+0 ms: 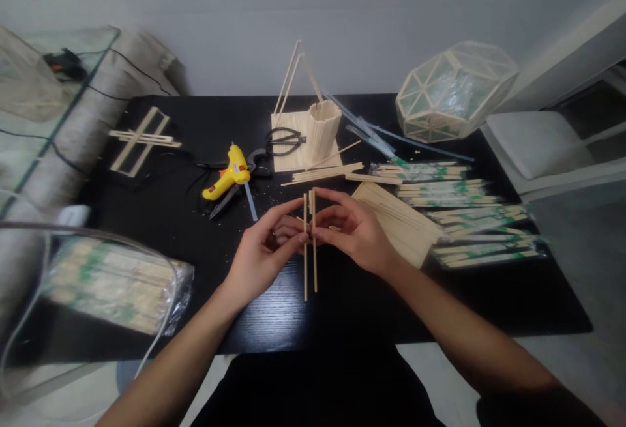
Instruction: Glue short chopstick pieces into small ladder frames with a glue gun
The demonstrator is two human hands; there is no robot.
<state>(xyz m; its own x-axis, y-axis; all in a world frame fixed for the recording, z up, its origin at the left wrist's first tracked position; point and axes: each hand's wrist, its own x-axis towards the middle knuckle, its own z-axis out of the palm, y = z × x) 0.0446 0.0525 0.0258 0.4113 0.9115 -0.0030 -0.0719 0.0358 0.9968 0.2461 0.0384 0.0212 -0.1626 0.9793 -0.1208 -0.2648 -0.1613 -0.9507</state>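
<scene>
My left hand and my right hand meet over the middle of the black table. Together they pinch two thin wooden sticks, held upright and side by side. The left fingers grip the left stick and the right fingers grip the right one. Both sticks reach from above my fingertips down to near the table's front part. A flat stack of sticks lies just right of my right hand.
A yellow glue gun and black scissors lie behind my hands. A stick cup on a stick mat, a faceted stick lantern, wrapped chopsticks, a stick cross frame and a bagged bundle surround them.
</scene>
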